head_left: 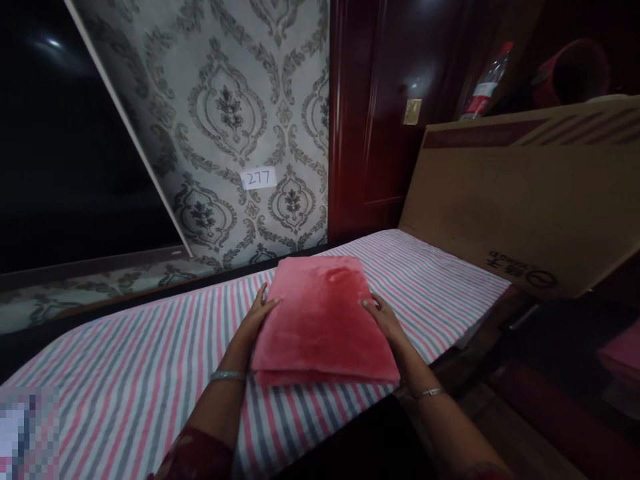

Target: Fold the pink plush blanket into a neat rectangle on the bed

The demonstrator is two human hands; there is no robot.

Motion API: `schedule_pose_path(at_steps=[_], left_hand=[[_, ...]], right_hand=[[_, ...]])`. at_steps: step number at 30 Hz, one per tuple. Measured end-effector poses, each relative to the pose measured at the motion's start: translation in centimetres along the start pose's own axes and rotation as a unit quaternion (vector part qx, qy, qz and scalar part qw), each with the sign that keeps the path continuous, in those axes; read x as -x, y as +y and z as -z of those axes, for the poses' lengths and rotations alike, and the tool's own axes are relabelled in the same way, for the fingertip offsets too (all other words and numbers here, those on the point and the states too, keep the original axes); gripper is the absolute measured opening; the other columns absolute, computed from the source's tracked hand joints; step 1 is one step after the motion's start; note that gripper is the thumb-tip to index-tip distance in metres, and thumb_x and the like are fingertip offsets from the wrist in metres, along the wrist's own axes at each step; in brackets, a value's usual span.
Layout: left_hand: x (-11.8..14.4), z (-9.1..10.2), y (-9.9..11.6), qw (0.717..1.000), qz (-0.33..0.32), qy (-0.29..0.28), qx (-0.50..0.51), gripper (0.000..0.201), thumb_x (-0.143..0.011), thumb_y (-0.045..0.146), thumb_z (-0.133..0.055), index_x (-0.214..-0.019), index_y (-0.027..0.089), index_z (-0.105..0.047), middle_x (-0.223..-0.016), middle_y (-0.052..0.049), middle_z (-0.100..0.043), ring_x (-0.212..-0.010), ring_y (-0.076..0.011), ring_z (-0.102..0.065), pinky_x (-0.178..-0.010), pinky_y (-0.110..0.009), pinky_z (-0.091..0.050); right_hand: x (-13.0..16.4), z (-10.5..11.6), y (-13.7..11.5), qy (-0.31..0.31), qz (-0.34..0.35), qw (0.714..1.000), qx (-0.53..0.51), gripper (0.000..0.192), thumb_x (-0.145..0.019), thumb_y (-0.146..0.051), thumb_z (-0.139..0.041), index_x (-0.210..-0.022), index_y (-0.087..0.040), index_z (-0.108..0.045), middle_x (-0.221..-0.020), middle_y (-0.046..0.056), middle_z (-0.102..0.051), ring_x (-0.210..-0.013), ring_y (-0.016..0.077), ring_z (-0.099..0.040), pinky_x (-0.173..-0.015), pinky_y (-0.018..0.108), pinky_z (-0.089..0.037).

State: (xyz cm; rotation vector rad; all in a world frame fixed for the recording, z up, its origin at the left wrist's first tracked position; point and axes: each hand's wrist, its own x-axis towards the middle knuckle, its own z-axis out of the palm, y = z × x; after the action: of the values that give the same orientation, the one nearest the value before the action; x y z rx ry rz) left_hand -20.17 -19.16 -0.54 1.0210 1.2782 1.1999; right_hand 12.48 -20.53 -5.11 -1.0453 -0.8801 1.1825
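Note:
A thick pink plush cloth (325, 320), folded into a neat block, lies on a striped sheet (165, 360) in front of me. My left hand (260, 310) grips its left edge, thumb on top and the other fingers along the side. On the opposite edge my right hand (383, 313) holds it the same way, thumb on top, with the remaining fingers partly hidden behind the edge. A darker red patch of brushed pile shows on the upper right of the cloth. Its front edge shows at least two layers.
A large cardboard panel (500, 193) leans at the right, with a red-capped bottle (485, 83) above it. A dark screen (75, 147) stands at the left. Behind are patterned wallpaper (225, 100), a paper marked 277 (259, 178) and a dark red wooden door (370, 153).

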Motion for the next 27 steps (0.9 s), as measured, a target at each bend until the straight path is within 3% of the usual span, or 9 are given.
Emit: schedule_pose_path(at_steps=[4,8,11,15,19,23,27], left_hand=[[0.0,-0.3,-0.1,1.000,-0.005,-0.013,0.012,0.124,-0.064,0.051,-0.089,-0.161,0.026,-0.016,-0.156,-0.021,-0.039,-0.130,-0.0323,-0.057,-0.101,-0.035,-0.050],[-0.1,-0.4,-0.2,1.000,-0.002,-0.002,-0.005,0.124,-0.063,0.048,-0.090,-0.160,0.027,-0.018,-0.162,-0.019,-0.028,-0.141,-0.0331,-0.044,-0.107,-0.035,-0.046],[0.2,-0.4,-0.1,1.000,0.001,-0.011,-0.001,0.124,-0.062,0.046,-0.091,-0.160,0.027,-0.018,-0.164,-0.017,-0.026,-0.144,-0.0331,-0.038,-0.110,-0.035,-0.043],[0.6,-0.5,0.0,0.998,-0.016,-0.049,0.036,0.129,-0.061,0.041,-0.092,-0.161,0.028,-0.011,-0.159,-0.017,-0.036,-0.134,-0.0346,-0.052,-0.106,-0.043,-0.047],[0.7,-0.9,-0.2,0.996,-0.044,-0.054,0.050,0.129,-0.061,0.039,-0.092,-0.161,0.029,-0.012,-0.156,-0.017,-0.041,-0.128,-0.0328,-0.058,-0.104,-0.043,-0.049],[0.7,-1.2,-0.8,0.998,-0.009,-0.031,0.054,0.128,-0.065,0.043,-0.090,-0.161,0.022,-0.009,-0.154,-0.020,-0.043,-0.125,-0.0316,-0.060,-0.103,-0.040,-0.050],[1.4,-1.5,-0.9,0.999,-0.003,-0.004,0.047,0.111,-0.074,0.047,-0.081,-0.160,0.015,-0.018,-0.150,-0.020,-0.048,-0.127,-0.0314,-0.058,-0.106,-0.040,-0.047]], right_hand=[[-0.2,0.2,0.3,0.047,-0.028,0.998,-0.030,0.057,-0.054,-0.036,-0.089,-0.104,-0.027,-0.064,-0.087,0.003,-0.077,-0.079,0.0265,-0.073,-0.069,0.036,-0.058],[-0.7,0.6,0.4,0.051,-0.070,0.996,-0.016,0.076,-0.061,-0.038,-0.087,-0.129,-0.025,-0.056,-0.100,0.007,-0.076,-0.091,0.0287,-0.073,-0.074,0.039,-0.060],[-1.5,0.3,-0.2,0.000,-0.095,0.995,-0.004,0.089,-0.067,-0.044,-0.084,-0.144,-0.024,-0.043,-0.111,0.009,-0.075,-0.092,0.0283,-0.074,-0.080,0.041,-0.060],[-2.5,-0.6,-1.7,-0.085,-0.053,0.995,0.030,0.084,-0.064,-0.042,-0.084,-0.137,-0.021,-0.050,-0.106,0.010,-0.076,-0.087,0.0296,-0.074,-0.081,0.044,-0.060],[-3.0,-0.4,-2.6,-0.048,0.014,0.996,0.071,0.089,-0.064,-0.040,-0.083,-0.144,-0.025,-0.047,-0.104,0.007,-0.077,-0.090,0.0297,-0.074,-0.082,0.043,-0.059],[-3.1,0.9,-1.6,-0.015,-0.050,0.992,0.118,0.089,-0.062,-0.042,-0.081,-0.143,-0.019,-0.050,-0.112,0.013,-0.075,-0.099,0.0342,-0.072,-0.086,0.046,-0.058],[-3.5,2.4,-0.1,0.023,-0.078,0.977,0.199,0.090,-0.066,-0.051,-0.074,-0.144,-0.015,-0.050,-0.128,0.020,-0.067,-0.115,0.0387,-0.065,-0.094,0.050,-0.054]])
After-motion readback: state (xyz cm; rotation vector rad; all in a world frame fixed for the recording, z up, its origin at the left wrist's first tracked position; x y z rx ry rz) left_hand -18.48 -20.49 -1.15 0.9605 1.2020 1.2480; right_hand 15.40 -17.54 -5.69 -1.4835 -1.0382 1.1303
